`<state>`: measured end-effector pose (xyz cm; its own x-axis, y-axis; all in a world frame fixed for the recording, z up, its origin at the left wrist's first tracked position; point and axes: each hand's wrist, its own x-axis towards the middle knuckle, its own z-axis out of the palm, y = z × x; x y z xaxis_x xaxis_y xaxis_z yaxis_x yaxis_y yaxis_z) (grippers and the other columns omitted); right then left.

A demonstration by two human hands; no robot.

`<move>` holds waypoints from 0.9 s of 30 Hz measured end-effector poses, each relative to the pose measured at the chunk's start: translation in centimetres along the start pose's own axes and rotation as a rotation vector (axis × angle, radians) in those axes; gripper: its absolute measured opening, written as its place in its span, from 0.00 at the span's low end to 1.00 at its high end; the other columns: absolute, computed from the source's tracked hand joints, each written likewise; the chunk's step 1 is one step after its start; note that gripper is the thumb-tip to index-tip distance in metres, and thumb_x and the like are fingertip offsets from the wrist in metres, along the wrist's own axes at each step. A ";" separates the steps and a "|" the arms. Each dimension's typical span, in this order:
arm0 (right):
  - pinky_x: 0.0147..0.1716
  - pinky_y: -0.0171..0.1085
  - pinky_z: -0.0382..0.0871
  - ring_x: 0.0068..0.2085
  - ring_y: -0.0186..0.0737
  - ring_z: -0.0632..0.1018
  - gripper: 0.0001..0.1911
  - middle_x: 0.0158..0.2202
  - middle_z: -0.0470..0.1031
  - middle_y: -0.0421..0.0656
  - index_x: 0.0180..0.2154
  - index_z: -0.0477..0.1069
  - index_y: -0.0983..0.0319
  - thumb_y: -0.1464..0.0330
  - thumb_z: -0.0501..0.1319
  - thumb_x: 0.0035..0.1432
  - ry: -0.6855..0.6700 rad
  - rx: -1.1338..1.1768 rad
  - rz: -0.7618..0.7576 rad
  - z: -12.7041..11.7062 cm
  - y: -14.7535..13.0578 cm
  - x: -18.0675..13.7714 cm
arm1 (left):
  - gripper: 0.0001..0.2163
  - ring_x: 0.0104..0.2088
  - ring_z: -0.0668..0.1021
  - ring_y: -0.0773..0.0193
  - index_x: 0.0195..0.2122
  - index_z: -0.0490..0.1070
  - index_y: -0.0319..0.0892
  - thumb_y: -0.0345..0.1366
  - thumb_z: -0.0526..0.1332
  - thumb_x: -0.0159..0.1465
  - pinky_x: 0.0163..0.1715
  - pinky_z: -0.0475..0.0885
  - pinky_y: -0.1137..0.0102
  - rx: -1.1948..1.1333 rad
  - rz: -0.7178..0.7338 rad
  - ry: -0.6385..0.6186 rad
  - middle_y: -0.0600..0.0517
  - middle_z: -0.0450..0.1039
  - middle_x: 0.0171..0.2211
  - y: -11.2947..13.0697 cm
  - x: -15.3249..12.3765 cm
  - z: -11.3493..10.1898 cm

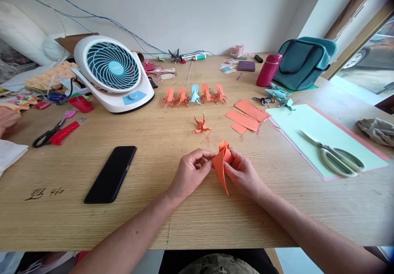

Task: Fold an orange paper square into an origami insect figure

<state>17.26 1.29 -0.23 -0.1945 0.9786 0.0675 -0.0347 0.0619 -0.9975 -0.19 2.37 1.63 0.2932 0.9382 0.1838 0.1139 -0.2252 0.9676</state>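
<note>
Both my hands hold one partly folded piece of orange paper (220,165) above the table near its front edge. My left hand (192,171) pinches its left side between thumb and fingers. On the other side my right hand (243,170) grips it, thumb in front. A long pointed flap hangs down from the folded paper. Just beyond my hands lies a small orange origami figure (201,125) with thin legs. Farther back stands a row of several folded paper figures, orange ones (182,96) with a light blue one (195,94) in the middle.
Orange paper strips (246,118) lie right of centre. Scissors (335,155) rest on pale green sheets (303,122) at the right. A black phone (111,174), red cutter (66,132) and white fan (113,72) are left. A pink bottle (269,69) and teal bag (303,62) stand back right.
</note>
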 end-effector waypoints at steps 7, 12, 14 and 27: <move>0.26 0.35 0.57 0.27 0.33 0.62 0.17 0.26 0.64 0.36 0.29 0.61 0.58 0.57 0.64 0.61 0.027 -0.069 -0.028 0.2 0.3 -0.2 | 0.04 0.26 0.70 0.70 0.32 0.77 0.40 0.31 0.63 0.63 0.24 0.64 0.76 0.111 0.141 0.083 0.53 0.72 0.28 -0.1 -0.3 0.3; 0.27 0.35 0.57 0.28 0.34 0.62 0.18 0.27 0.63 0.36 0.29 0.61 0.58 0.56 0.64 0.60 0.042 -0.011 -0.061 0.3 0.4 -0.2 | 0.05 0.30 0.75 0.66 0.33 0.79 0.40 0.33 0.63 0.64 0.29 0.69 0.74 0.031 0.080 0.039 0.50 0.75 0.31 -0.2 -0.1 0.2; 0.28 0.35 0.57 0.28 0.34 0.62 0.17 0.26 0.62 0.36 0.29 0.60 0.58 0.56 0.63 0.61 0.051 -0.022 -0.068 0.3 0.2 -0.2 | 0.06 0.33 0.77 0.64 0.34 0.79 0.41 0.32 0.63 0.64 0.31 0.71 0.72 0.030 0.086 0.041 0.49 0.76 0.31 -0.2 -0.1 0.2; 0.28 0.36 0.62 0.29 0.36 0.68 0.10 0.27 0.68 0.38 0.34 0.64 0.57 0.60 0.61 0.64 0.016 -0.214 -0.110 0.2 -0.1 -0.6 | 0.07 0.34 0.77 0.64 0.35 0.81 0.42 0.34 0.62 0.65 0.31 0.71 0.73 -0.073 0.006 0.092 0.50 0.77 0.32 -0.4 0.0 0.0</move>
<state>17.20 0.69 -0.13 -0.1854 0.9666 0.1769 0.1538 0.2063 -0.9663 -0.19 2.49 1.29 0.2048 0.9578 0.2015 0.0423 -0.2143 0.9759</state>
